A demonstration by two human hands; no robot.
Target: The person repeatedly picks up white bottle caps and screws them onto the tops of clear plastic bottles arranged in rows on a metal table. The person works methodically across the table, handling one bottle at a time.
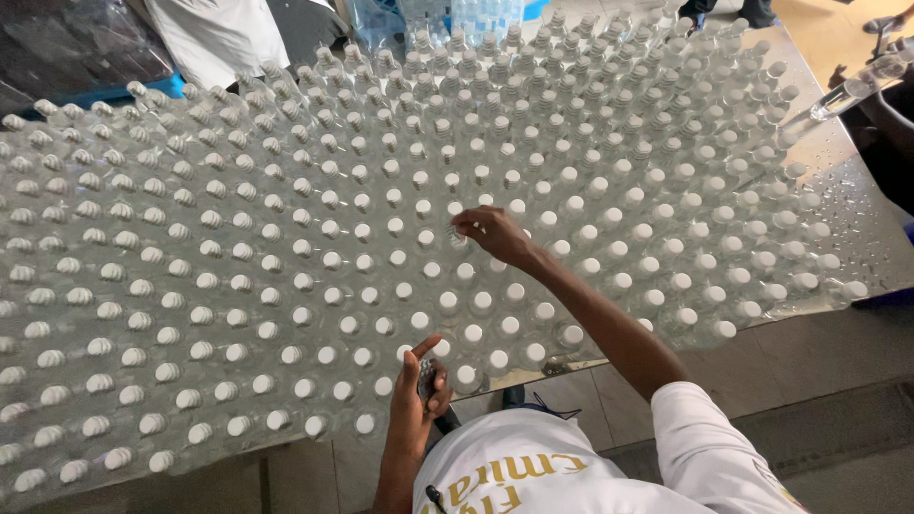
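A: What does the left hand [416, 392] hold?

B: A small dark object [427, 379], hard-looking and narrow. The fingers curl around it, thumb raised above. What kind of object it is I cannot tell. It sits at the near edge of the table [862, 214], just above the white shirt [571, 476] with yellow lettering.

A: And around that grip?

B: Clear plastic bottles [238, 286] with white ribbed screw caps, round and packed cap to cap. They spread away from the grip to the left, ahead and to the right. Far too many to count; several hundred, in rough diagonal rows.

A: The right hand [490, 233]?

B: It reaches ahead of the left hand and a little to its right, into the mass. Its fingertips [460, 227] pinch together on the cap of one bottle [458, 238], which stands upright among its neighbours, touching them.

A: Any labels?

B: The bottles look bare, clear all round. To the right of the pinch the table shows as shiny metal, wet with droplets. Beyond it, another person's hand [890, 62] holds one clear bottle [843, 98] tilted, well apart from the grip.
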